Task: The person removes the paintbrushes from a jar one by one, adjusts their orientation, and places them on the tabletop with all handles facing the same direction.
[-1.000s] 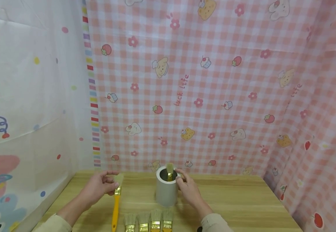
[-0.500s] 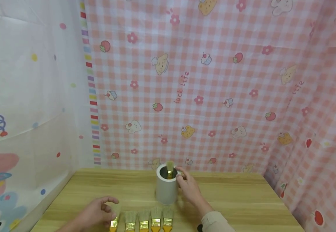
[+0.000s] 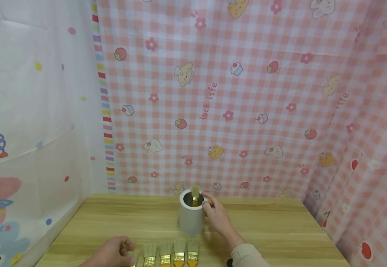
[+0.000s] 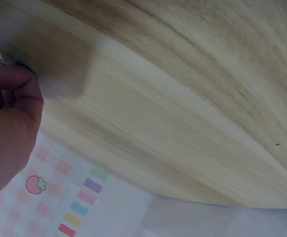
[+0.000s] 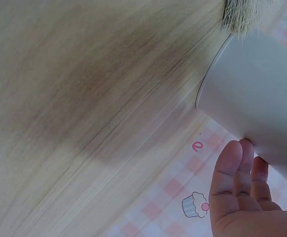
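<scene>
At the lower left of the head view my left hand pinches a paintbrush near its bristles. Most of that brush is hidden by the hand and the frame's edge. My right hand touches the right side and rim of a grey cylindrical cup. In the right wrist view its fingers lie fairly straight, tips against the cup's wall. One paintbrush stands in the cup, bristles up. Several flat paintbrushes lie in a row in front of it, their handles cut off by the frame.
A wood-grain table carries everything. Behind it hangs a pink checked curtain, with a white patterned sheet on the left. A small black object shows at the bottom edge beside the right sleeve.
My left hand has come down towards the near edge with the brush, bringing it to the left end of the row. The right hand and the cup have stayed in place.
</scene>
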### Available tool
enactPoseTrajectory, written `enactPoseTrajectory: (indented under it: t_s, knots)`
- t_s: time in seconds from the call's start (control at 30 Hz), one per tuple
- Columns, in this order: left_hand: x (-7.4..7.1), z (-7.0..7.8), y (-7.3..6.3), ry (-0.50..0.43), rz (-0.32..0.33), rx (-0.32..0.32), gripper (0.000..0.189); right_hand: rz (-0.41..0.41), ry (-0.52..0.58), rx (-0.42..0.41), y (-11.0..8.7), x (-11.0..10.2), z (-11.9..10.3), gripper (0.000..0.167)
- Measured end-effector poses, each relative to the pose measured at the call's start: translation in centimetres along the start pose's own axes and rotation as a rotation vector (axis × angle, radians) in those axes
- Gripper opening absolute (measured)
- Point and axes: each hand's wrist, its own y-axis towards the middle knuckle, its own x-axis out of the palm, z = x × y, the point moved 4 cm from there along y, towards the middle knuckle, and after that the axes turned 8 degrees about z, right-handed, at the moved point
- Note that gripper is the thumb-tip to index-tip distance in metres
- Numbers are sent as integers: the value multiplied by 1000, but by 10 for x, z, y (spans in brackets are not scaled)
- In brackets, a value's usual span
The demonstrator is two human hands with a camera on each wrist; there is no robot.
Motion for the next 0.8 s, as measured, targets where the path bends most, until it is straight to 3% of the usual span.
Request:
enactPoseTrajectory:
  t_s: [0.17,0.33,0.8]
  knots:
    - [2,-1,4,91,22,41,26,1,0,4,1,0,1,43]
    - [6,1,7,138,51,-1,27,2,5,-5,0,0,0,44]
    - [8,5,7,95,23,2,31,2,25,-16,-1,0,0,44]
